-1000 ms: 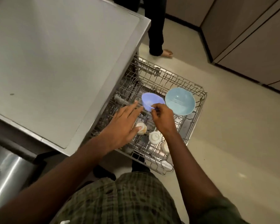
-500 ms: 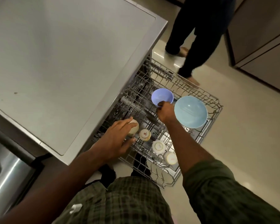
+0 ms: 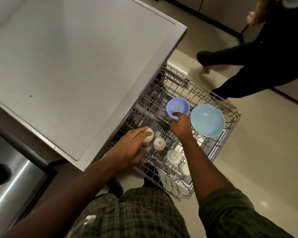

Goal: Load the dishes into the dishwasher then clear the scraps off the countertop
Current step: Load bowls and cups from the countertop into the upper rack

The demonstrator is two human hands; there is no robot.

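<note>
Dishes sit in the pulled-out wire dishwasher rack (image 3: 230,127), which juts from under the grey countertop (image 3: 76,66) over the pale floor. The right hand (image 3: 181,126) pinches the near rim of a small lavender bowl (image 3: 177,107), thumb over the edge, and holds it tipped on its side with the hollow facing the camera, probably so it leans between the tines and drains. Just right of it a larger light-blue bowl (image 3: 207,120) leans the same way against the rack's right side.

The left hand (image 3: 129,148) lies over a cream cup (image 3: 147,137) at the rack's left edge, fingers curved across its top and thumb below; it appears to grip the cup, seating it mouth-down so water runs off. Three more cups stand upside down in a row running nearer and to the right: one with a small red mark on its base (image 3: 159,143), one with dark printed lettering on its base (image 3: 174,156) (too small to read), and a plain one (image 3: 185,169).

A stainless sink (image 3: 12,177) shows at the near left. A second person in dark clothes (image 3: 265,57) stands on the far right.

Loading seems well along; the countertop carries only a small dark speck (image 3: 31,96).
</note>
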